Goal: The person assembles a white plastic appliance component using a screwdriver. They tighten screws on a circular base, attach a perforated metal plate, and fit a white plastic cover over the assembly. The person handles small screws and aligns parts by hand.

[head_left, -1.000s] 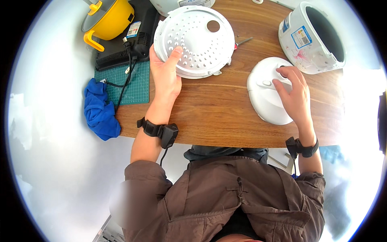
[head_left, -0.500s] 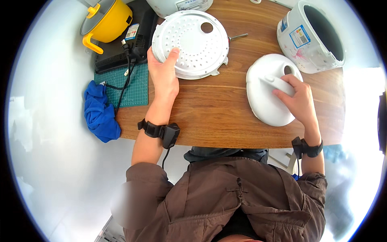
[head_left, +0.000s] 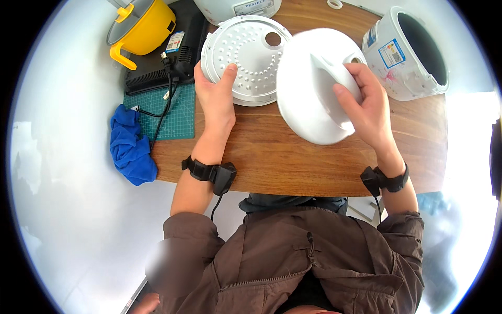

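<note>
A round silver metal plate (head_left: 253, 60), dimpled and with one round hole near its far right edge, is gripped at its near left rim by my left hand (head_left: 215, 102). The thumb lies on its top face, and the other fingers are partly hidden at the edge. My right hand (head_left: 368, 104) is closed round the raised handle of a white cooker lid (head_left: 300, 91). The lid is tilted above the table and overlaps the plate's right edge in the view. Its underside is hidden.
A white cooker body (head_left: 379, 81) leans at the far right, its dark opening showing. Another white cooker (head_left: 214, 10) stands at the back. On the left are a yellow pot (head_left: 144, 34), a black appliance (head_left: 138, 78) with a cord, a green cutting mat (head_left: 180, 118) and a blue cloth (head_left: 128, 149).
My right hand has lifted the white lid off the table and carried it left and away from me, tilting it beside the plate. My left hand and the plate have barely moved.
</note>
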Demonstrator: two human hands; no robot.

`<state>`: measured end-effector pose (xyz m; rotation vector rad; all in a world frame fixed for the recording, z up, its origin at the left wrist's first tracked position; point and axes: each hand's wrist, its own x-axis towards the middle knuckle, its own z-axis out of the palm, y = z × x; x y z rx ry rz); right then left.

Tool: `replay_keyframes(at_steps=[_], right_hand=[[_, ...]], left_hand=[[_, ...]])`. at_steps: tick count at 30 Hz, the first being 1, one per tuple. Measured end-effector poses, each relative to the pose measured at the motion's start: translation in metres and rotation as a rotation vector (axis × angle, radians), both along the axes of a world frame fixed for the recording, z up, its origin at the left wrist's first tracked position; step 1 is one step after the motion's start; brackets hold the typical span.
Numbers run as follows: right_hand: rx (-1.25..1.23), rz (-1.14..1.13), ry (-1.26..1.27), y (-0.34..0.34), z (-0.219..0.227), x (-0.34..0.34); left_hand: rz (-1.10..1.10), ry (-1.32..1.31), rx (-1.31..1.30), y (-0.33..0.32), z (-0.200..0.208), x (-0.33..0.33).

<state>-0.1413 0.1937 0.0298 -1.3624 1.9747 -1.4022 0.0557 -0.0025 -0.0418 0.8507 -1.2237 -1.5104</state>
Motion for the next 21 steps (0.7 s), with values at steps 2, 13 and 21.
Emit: replay_keyframes(at_steps=[2,13,21], right_hand=[[-0.005,0.006,-0.022,-0.017,-0.003,0.005],[-0.029,0.104,-0.069,-0.088,-0.011,0.023],[-0.056,0.168,-0.075,-0.113,-0.013,0.028]], left_hand=[[0.007,-0.018,-0.013,0.002,0.004,0.0],[0.016,-0.019,-0.119,-0.001,-0.003,-0.002],[-0.054,-0.021,-0.206,-0.002,-0.006,0.0]])
